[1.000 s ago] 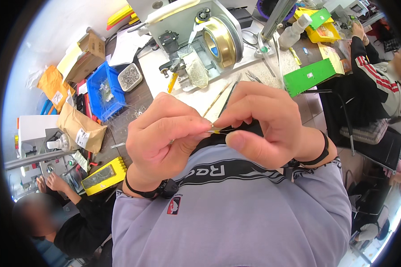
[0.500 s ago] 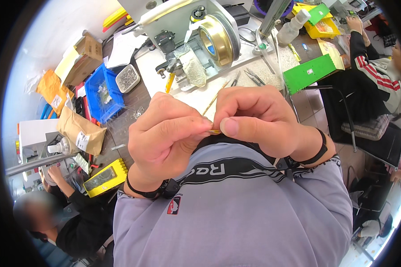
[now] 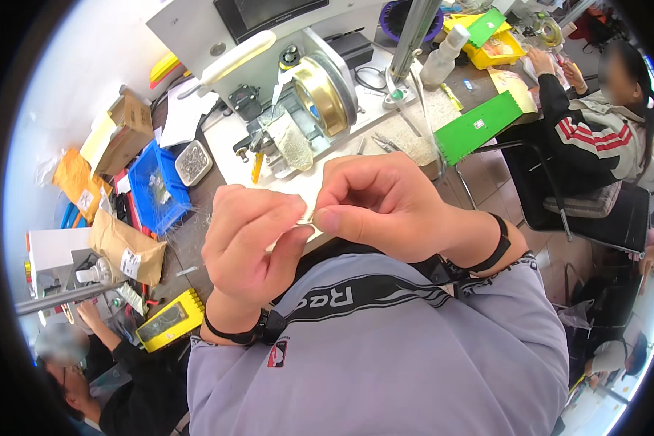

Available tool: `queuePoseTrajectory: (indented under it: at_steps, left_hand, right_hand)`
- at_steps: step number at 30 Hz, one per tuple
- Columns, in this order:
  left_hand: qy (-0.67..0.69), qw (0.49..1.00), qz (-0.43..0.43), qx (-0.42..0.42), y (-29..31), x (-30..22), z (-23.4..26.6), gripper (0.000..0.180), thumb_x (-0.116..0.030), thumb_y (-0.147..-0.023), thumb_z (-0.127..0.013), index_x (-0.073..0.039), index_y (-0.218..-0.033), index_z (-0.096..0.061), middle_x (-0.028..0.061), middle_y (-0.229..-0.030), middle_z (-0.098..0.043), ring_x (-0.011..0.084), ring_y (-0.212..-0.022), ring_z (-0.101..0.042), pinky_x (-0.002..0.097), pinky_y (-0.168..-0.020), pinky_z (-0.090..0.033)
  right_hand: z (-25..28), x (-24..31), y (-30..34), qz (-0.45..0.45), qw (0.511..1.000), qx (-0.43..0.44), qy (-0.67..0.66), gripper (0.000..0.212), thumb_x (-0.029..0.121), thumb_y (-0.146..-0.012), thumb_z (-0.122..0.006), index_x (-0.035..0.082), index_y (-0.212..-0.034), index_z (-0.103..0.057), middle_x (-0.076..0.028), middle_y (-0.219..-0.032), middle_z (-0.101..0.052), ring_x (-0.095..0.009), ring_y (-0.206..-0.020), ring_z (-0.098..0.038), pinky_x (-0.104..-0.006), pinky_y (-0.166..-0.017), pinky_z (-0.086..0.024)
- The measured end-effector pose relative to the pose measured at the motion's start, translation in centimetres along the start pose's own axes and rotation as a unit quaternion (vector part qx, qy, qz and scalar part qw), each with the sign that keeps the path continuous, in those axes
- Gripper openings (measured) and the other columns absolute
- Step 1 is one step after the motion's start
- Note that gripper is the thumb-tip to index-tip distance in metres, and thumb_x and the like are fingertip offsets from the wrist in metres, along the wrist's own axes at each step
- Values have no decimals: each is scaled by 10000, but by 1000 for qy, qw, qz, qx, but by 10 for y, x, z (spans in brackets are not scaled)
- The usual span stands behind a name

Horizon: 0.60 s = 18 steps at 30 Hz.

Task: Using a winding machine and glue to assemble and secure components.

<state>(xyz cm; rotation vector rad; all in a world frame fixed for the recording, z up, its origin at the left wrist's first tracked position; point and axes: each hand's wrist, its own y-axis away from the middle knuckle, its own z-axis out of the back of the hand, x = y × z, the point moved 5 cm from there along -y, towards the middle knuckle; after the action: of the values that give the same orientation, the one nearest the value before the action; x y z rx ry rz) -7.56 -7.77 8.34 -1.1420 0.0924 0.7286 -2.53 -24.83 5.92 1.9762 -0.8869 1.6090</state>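
In front of my chest, both hands meet with their fingertips almost touching. My left hand (image 3: 247, 243) is closed in a pinch, thumb and forefinger pressed together. My right hand (image 3: 385, 207) pinches too, its thumb against the curled forefinger. Between the tips shows a tiny, thin, pale piece (image 3: 308, 223); most of it is covered by my fingers, and its kind cannot be made out. Just beyond the hands stands a bench machine with a gold-coloured spool (image 3: 320, 98). Pliers (image 3: 386, 144) lie on its white base, past my right hand.
Left of the machine are a metal tin of small parts (image 3: 193, 163), a blue bin (image 3: 155, 192) and a brown paper package (image 3: 127, 247). A yellow tray (image 3: 171, 320) lies nearer. Rightward are a green board (image 3: 478, 127) and a clear bottle (image 3: 444, 58). Co-workers sit on both sides.
The view has shifted, bringing a dark screen in at the top. My hands sit further left in the picture, still pinching. The long thin yellowish strip beyond my fingers no longer shows.
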Motion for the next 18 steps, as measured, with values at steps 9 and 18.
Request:
queuePoseTrajectory:
  at_steps: [9,18]
  left_hand:
    - [16,998,54,-40,8,9,5,299,-138,-911,-776,45,-1127,-682,199,-1012,-683,272,-864,-652,327,-749,-523]
    - [57,995,84,-24,9,15,-9,227,-59,-906,-755,29,-1107,-698,174,-1010,-691,262,-863,-661,321,-749,-522]
  right_hand:
    - [38,52,-14,237,957,-165,6,85,73,-986,-710,-9,-1002,-694,37,-843,-646,-16,-772,-547,-196,-657,-432]
    - [101,118,41,444,845,-295,52,199,134,-1048,-560,15,-890,-580,-31,-818,-509,-138,-730,-425,-313,-671,-361]
